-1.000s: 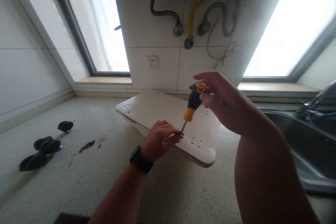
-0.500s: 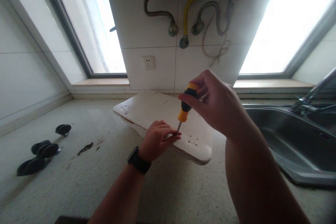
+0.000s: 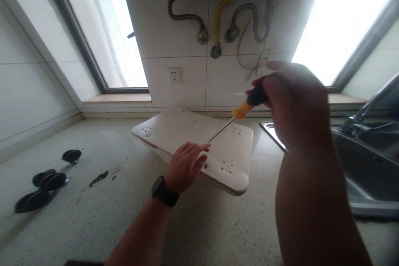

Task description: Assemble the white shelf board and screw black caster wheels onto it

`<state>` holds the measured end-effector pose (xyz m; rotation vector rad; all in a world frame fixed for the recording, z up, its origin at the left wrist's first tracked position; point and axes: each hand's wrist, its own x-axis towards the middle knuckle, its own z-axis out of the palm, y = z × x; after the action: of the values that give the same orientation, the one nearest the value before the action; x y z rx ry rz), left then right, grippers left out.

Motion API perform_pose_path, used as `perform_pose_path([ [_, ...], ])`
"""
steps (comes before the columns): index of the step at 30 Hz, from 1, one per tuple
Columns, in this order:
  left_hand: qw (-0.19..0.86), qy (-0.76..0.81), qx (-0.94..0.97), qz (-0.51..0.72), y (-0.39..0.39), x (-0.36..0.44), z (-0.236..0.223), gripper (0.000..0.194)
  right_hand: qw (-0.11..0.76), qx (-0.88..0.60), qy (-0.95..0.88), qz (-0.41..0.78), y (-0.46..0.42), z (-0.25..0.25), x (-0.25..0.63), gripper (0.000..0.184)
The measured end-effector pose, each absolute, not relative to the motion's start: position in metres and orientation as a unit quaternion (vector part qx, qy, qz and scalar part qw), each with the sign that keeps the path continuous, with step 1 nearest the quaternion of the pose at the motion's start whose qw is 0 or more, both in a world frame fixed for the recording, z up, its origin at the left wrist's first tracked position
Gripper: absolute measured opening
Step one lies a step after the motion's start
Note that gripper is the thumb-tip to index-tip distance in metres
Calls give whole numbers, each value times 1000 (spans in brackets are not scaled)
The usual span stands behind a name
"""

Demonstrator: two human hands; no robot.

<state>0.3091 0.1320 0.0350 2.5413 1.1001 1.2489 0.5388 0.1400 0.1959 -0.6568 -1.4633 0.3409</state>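
Observation:
My right hand [image 3: 296, 99] is wrapped round the black and yellow handle of a screwdriver [image 3: 243, 111], raised above the board and tilted. Its thin metal shaft slants down left, and the tip ends beside the fingertips of my left hand [image 3: 186, 164]. That hand, with a black watch [image 3: 165, 191] on its wrist, rests on the near edge of a white board [image 3: 190, 131]. The fingers are stretched out, thumb apart, with nothing visible in them. A screw hole [image 3: 205, 166] shows by the thumb. Groups of small holes [image 3: 227, 167] mark the board's corners.
Several black caster wheels [image 3: 51, 181] lie on the speckled counter [image 3: 124, 216] at the left, near dark debris [image 3: 99, 178]. A steel sink [image 3: 364, 174] with a tap [image 3: 358, 122] is at the right. Hoses [image 3: 218, 12] and a socket [image 3: 175, 75] are on the tiled wall.
My right hand has lifted the screwdriver up and to the right, and it leans more. The left fingers have come off the spot by the hole, which now shows.

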Motion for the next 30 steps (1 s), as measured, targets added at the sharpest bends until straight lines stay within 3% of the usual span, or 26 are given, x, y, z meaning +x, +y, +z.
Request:
perform_pose_path([
  [4,32,365,827,426,132,311,33,30,744,-290,-602,34,148,197,574,29],
  [6,33,355,825,440,132,312,32,31,710,-356,-604,-66,159,191,593,31],
  [9,33,343,825,449,134,311,29,35,581,-495,-629,-148,186,176,616,21],
  [13,18,346,820,456,136,310,26,37,400,-650,-646,-18,229,143,632,30],
  [16,16,345,812,471,138,309,24,37,336,-666,-664,53,252,115,631,23],
  [20,12,347,812,469,139,307,23,41,308,-666,-667,126,264,87,624,15],
  [30,-1,352,807,474,141,302,21,36,274,-699,-625,214,260,70,619,21],
])
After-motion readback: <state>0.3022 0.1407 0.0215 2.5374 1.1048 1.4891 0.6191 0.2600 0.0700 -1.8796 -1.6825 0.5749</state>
